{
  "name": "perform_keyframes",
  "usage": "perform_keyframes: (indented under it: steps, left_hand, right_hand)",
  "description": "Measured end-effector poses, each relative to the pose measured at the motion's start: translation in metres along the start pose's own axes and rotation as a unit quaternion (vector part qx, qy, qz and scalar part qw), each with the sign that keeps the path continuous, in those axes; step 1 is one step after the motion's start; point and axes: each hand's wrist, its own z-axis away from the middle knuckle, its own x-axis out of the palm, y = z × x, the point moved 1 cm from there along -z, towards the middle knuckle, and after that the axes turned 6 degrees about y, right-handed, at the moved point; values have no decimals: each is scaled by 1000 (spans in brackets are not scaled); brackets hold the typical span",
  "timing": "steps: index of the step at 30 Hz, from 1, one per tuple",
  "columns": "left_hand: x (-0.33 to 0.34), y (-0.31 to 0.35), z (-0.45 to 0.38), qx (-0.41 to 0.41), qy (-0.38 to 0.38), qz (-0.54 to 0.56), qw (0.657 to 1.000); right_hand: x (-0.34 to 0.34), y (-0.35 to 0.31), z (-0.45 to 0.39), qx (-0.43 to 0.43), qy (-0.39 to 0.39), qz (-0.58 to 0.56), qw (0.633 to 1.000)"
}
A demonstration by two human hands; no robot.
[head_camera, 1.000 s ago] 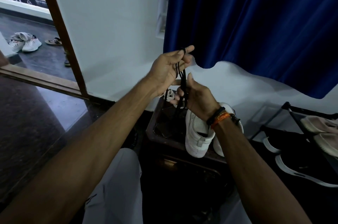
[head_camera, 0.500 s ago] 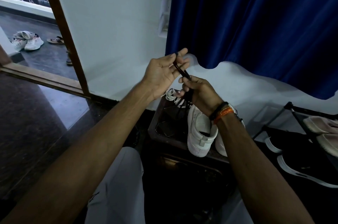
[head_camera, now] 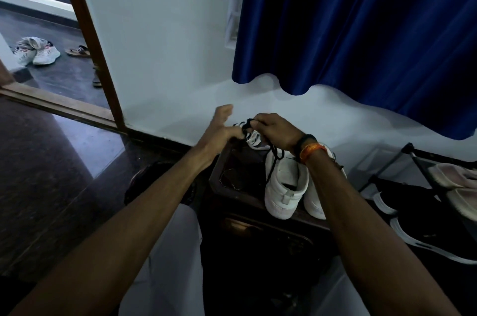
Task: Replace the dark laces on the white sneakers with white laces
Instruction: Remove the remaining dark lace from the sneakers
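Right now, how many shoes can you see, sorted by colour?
White sneakers on the dark stand, first and second: 2
White sneakers outside the doorway, first and second: 2
Black shoe with white sole on the rack: 1
Pale pink shoes on the rack, upper and lower: 2
Brown sandal outside: 1
Total: 8

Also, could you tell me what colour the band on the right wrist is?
Orange wristband, beside a black one, in the head view.
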Motion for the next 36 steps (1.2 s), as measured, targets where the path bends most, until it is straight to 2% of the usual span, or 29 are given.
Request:
perform_keyframes:
  steps: [2, 3, 7, 11, 13, 16, 19, 24, 28, 30, 33, 36]
  left_hand:
    - [12, 9, -1, 24, -107, -31, 993]
    - [18, 13, -2, 23, -129, -21, 991]
    - [29, 10, -8, 6, -115, 67, 991]
    - [39, -1, -4, -25, -146, 155, 977]
    - [42, -2, -2, -51, -136, 171, 974]
    - [40, -6, -7, -85, -120, 149, 978]
    - [32, -6, -16, -99, -83, 137, 982]
    - [23, 6, -22, -160, -57, 121, 978]
    - [24, 12, -26, -142, 4, 100, 985]
    - [24, 14, -27, -138, 36, 114, 983]
    - [25, 16, -32, -155, 48, 196, 967]
    - [27, 15, -35, -182, 73, 313, 929]
  right_hand:
    - [2, -7, -3, -28, -13, 59, 998]
    - [3, -10, -5, -40, -10, 76, 996]
    - [4, -10, -10, -66, 27, 89, 994]
    - [6, -4, -9, -56, 30, -22, 998]
    - [8, -2, -9, -54, 53, -28, 997]
    - [1, 3, -9, -42, 129, 51, 989]
    - [-5, 12, -4, 9, 169, 68, 983]
    - [6, 20, 2, 139, 141, -26, 980]
    - [17, 13, 8, 192, 170, -112, 960]
    - [32, 7, 12, 233, 137, -180, 946]
    - [58, 3, 17, 267, 75, -244, 929]
    - [78, 4, 22, 218, 32, -218, 951]
